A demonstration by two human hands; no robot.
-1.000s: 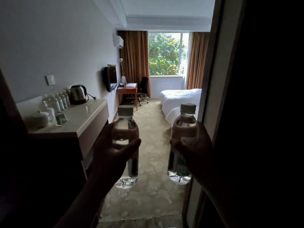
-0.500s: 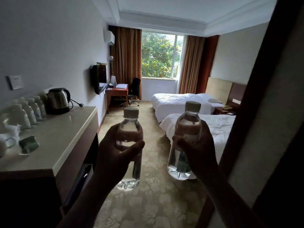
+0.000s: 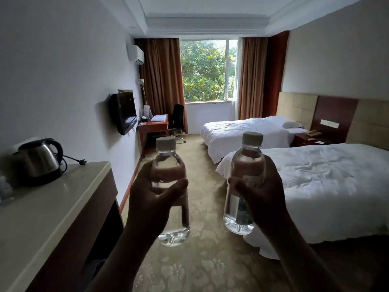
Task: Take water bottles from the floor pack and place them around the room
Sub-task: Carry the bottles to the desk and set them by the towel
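Observation:
I hold two clear water bottles with white caps upright in front of me, above the carpet. My left hand [image 3: 151, 199] grips the middle of the left bottle [image 3: 168, 165]. My right hand [image 3: 263, 190] is wrapped around the right bottle [image 3: 246, 163], which carries a label on its lower half. The two bottles are apart, at about the same height. At the far left edge, one more bottle [image 3: 5, 189] stands on the counter. The floor pack is out of view.
A pale counter [image 3: 42, 218] with a steel kettle [image 3: 40, 159] runs along the left. Two white beds [image 3: 328, 186] fill the right side, a nightstand [image 3: 309, 139] between them. A desk [image 3: 153, 125], chair and window lie ahead; patterned carpet [image 3: 206, 207] runs down the middle.
The view has moved forward past the doorway into the room. The counter bottles and cups slid out of view to the left, and both beds came into sight. Both hands keep holding their bottles.

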